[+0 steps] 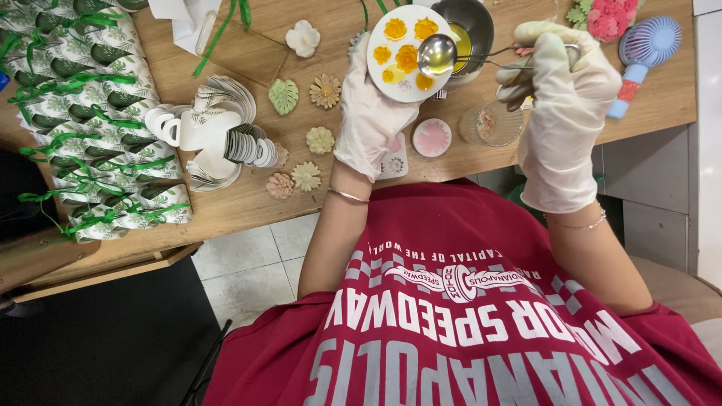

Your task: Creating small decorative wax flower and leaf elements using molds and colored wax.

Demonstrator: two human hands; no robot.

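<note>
Both gloved hands work over the table's far edge: the left hand (pixel 372 120) grips a round white mould (pixel 410 51) from beneath, and the right hand (pixel 560 105) is clenched on the handle of a metal spoon (pixel 438 54) whose bowl hovers over the mould. Wooden table (pixel 248 199) carries, along its left edge, a stack of leaf-printed packets tied with green ribbon (pixel 90 113). Near the middle lies a heap of white paper loops (pixel 214 131). A steel bowl (pixel 466 26) stands just behind the mould. At the right corner rests a blue hand fan (pixel 645 49). Small flower-shaped pieces (pixel 325 90) lie scattered between.
</note>
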